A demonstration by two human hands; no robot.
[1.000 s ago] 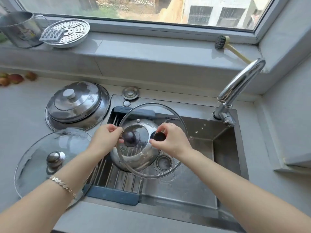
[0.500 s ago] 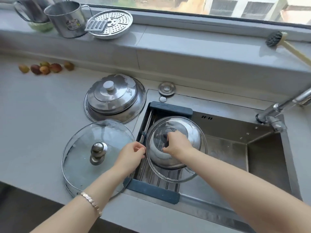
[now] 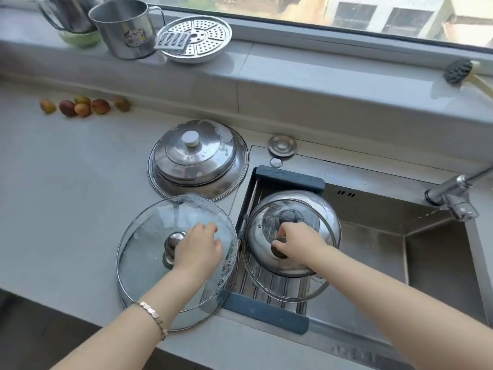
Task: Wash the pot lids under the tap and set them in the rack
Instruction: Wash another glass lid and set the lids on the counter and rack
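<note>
A small glass lid (image 3: 314, 291) with a dark knob lies tilted on a steel lid (image 3: 324, 209) in the sink rack (image 3: 266, 312). My right hand (image 3: 297, 243) grips that knob. On the counter left of the rack lies a large soapy glass lid (image 3: 144, 236) with a steel knob. My left hand (image 3: 198, 248) rests on it just right of the knob, fingers loosely curled and holding nothing. Two stacked steel lids (image 3: 198, 158) sit on the counter behind it. The tap (image 3: 453, 194) stands at the right of the sink (image 3: 440, 263); I see no water running.
A sink plug (image 3: 282, 145) lies behind the rack. The windowsill holds steel mugs (image 3: 125, 30), a perforated steamer plate (image 3: 197, 38) and a brush (image 3: 458, 72). Several small fruits (image 3: 82, 106) lie at the counter's far left. The counter's front edge is close below my arms.
My right hand lowered the small glass lid onto the steel lid in the rack. My left hand let go of it and moved left onto the large glass lid.
</note>
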